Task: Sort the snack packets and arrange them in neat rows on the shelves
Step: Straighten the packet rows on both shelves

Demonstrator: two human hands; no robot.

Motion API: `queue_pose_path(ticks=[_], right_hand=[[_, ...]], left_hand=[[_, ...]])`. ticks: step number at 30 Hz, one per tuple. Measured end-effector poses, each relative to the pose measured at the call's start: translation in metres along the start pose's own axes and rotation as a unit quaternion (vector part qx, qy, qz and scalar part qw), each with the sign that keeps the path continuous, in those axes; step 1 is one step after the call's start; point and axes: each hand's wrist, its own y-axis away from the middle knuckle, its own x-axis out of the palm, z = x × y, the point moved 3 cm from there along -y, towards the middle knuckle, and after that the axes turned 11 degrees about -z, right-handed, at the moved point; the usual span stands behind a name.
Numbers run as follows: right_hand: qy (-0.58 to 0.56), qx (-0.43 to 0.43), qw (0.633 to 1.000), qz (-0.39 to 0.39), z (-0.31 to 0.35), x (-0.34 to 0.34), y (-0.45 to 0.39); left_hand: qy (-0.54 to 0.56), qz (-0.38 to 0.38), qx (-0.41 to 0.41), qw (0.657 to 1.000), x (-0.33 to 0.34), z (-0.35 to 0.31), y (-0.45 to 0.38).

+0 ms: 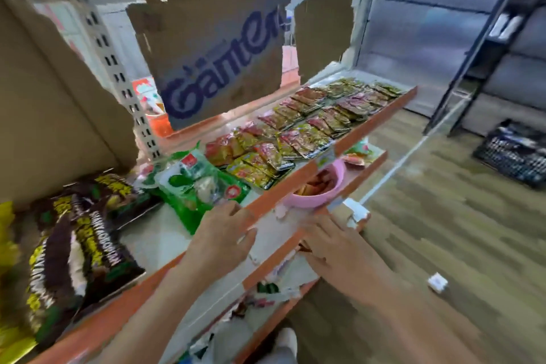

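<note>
Orange-edged shop shelving fills the middle of the frame, with torn brown cardboard panels rising at upper left and a wood-patterned floor at right. Rows of small red and gold foil snack packets already lie overlapped in lines along the upper shelf toward the centre right; a green and white plastic snack bag sits askew at the near end of those rows, and large dark bags with yellow lettering lie in a loose heap at lower left. A pink plastic bowl of reddish packets rests on the shelf below. The person's left hand, fingers loosely curled and apparently holding nothing, lies at the front lip of the upper shelf, just touching the green bag's near edge. The right hand, spread flat and palm down, reaches onto the lower shelf; whether it has a packet under it cannot be told through the blur. The step appears to be squaring up the green bag beside the foil rows. Doing it well probably means sliding it flush with the shelf's front edge, keeping its kind together, and leaving the finished foil rows undisturbed.
</note>
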Motion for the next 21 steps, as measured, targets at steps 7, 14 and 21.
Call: queue_pose_path(ticks=[7,14,21], right_hand=[[-0.03,0.052,0.998,-0.018,-0.091,-0.017,-0.049],[0.018,-0.011,1.0,0.021,-0.14,-0.042,-0.158],[0.005,-0.133,0.983,0.126,-0.145,0.003,-0.221]], left_hand=[[0.043,-0.024,-0.002,0.999,0.059,-0.018,-0.099],[0.013,-0.022,-0.145,0.989,0.091,0.017,-0.174],[-0.103,-0.07,-0.235,0.964,0.087,0.05,-0.162]])
